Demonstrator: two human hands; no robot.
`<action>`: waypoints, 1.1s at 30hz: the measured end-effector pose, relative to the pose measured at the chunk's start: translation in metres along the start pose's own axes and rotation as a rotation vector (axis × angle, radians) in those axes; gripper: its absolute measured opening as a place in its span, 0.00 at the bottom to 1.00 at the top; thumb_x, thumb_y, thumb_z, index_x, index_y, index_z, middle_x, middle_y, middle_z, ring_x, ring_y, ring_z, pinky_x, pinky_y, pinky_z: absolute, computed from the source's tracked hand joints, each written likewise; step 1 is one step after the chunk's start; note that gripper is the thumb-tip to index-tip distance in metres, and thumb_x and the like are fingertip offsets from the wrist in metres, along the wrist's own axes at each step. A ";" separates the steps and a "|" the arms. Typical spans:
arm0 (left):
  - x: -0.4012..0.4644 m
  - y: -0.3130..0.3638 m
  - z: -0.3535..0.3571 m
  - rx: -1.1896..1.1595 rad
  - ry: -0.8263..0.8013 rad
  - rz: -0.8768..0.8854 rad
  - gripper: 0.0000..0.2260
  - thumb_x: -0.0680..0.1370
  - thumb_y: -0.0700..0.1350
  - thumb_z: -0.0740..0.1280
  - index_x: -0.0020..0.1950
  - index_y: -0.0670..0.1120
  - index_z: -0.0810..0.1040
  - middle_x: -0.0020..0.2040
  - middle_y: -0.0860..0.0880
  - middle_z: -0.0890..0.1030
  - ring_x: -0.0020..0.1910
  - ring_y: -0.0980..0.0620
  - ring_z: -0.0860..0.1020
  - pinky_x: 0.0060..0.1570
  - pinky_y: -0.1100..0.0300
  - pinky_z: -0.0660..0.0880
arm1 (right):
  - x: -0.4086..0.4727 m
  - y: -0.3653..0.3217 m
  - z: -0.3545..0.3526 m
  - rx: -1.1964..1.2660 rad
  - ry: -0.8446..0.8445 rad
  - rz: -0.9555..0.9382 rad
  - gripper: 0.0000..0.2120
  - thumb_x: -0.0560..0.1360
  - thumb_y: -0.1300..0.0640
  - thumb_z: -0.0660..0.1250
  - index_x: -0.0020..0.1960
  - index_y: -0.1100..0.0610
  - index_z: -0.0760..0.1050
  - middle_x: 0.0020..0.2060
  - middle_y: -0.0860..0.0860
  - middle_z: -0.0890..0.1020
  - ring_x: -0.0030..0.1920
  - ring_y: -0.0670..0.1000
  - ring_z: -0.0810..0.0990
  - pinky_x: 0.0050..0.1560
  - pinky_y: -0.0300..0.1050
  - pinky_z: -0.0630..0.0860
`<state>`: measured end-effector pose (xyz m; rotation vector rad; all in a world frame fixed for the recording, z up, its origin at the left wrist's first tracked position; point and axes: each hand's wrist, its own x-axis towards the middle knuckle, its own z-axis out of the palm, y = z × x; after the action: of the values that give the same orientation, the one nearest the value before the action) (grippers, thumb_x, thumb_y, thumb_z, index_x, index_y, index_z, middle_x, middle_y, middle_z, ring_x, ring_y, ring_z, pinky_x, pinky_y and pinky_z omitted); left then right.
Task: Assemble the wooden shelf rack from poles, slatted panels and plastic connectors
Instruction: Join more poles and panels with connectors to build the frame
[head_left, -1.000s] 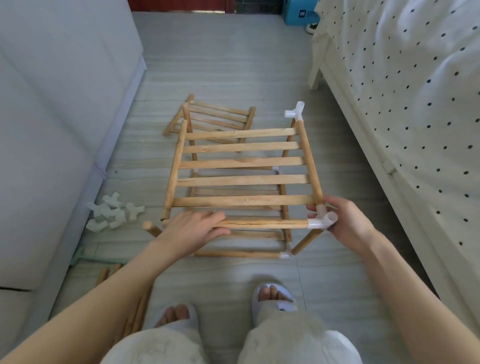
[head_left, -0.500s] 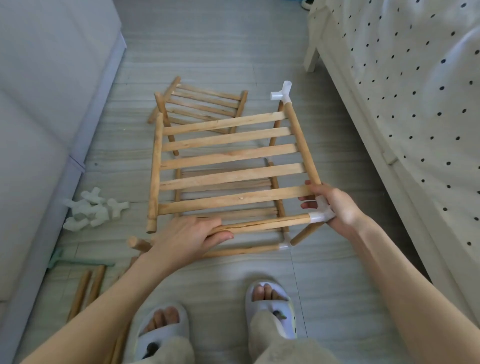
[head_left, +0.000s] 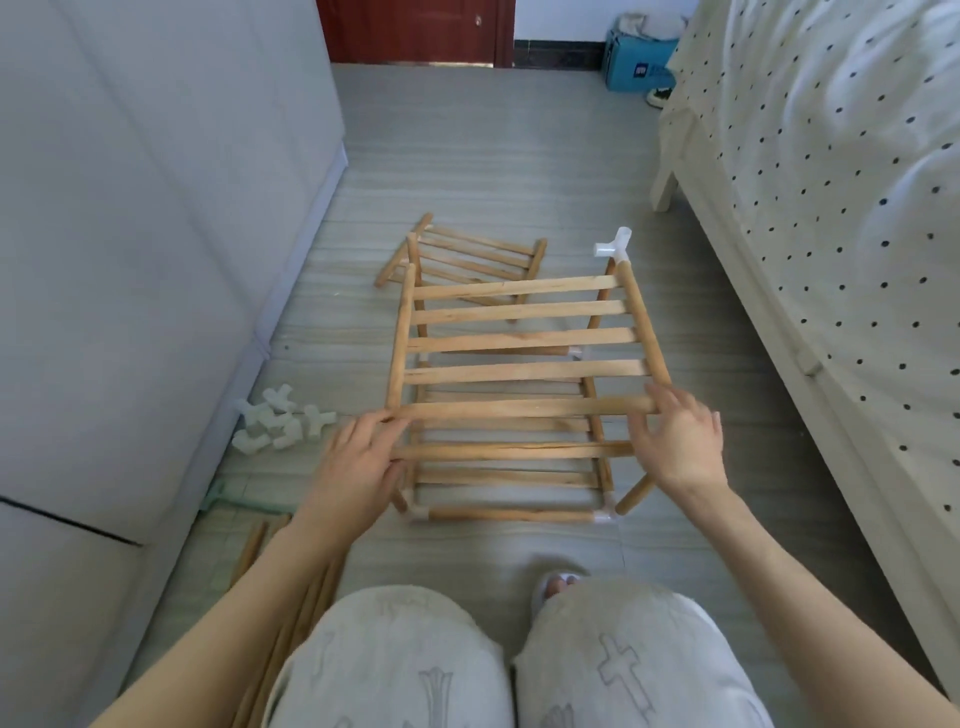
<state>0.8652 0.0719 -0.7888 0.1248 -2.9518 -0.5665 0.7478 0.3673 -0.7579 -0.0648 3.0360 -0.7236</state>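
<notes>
Holding the slatted panel (head_left: 524, 338), your left hand (head_left: 358, 462) and right hand (head_left: 680, 441) each pinch its near end; one spare panel (head_left: 467, 260) lies far, connectors (head_left: 280, 423) piled left, bed (head_left: 831, 208) right.

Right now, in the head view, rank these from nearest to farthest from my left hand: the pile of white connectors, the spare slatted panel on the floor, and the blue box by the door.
1. The pile of white connectors, on the floor just left of the left hand, by the wall.
2. The spare slatted panel, flat on the floor ahead, beyond the rack.
3. The blue box, far across the room beside the door.
</notes>
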 end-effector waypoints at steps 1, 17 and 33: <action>-0.006 -0.006 -0.003 -0.126 -0.038 -0.127 0.20 0.76 0.39 0.67 0.67 0.43 0.71 0.62 0.44 0.73 0.60 0.45 0.72 0.59 0.52 0.67 | -0.007 -0.009 0.005 -0.084 0.015 -0.065 0.19 0.79 0.53 0.58 0.67 0.57 0.70 0.67 0.55 0.72 0.69 0.57 0.66 0.72 0.57 0.48; -0.021 -0.007 0.027 -0.566 -0.043 -0.115 0.04 0.73 0.42 0.72 0.46 0.46 0.81 0.39 0.60 0.79 0.38 0.64 0.77 0.45 0.67 0.73 | -0.020 -0.092 0.054 -0.103 -0.523 -0.625 0.16 0.78 0.52 0.61 0.64 0.51 0.73 0.58 0.47 0.79 0.58 0.49 0.76 0.57 0.42 0.71; 0.043 -0.212 0.078 0.027 -0.268 -0.480 0.27 0.77 0.37 0.62 0.75 0.43 0.58 0.73 0.39 0.59 0.71 0.39 0.60 0.64 0.46 0.65 | 0.045 -0.164 0.138 -0.366 -0.396 -0.867 0.23 0.80 0.47 0.55 0.73 0.52 0.62 0.76 0.51 0.53 0.76 0.54 0.47 0.74 0.55 0.46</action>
<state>0.8228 -0.1007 -0.9351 0.8390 -3.1934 -0.6399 0.7127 0.1567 -0.8076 -1.3872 2.6077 -0.0946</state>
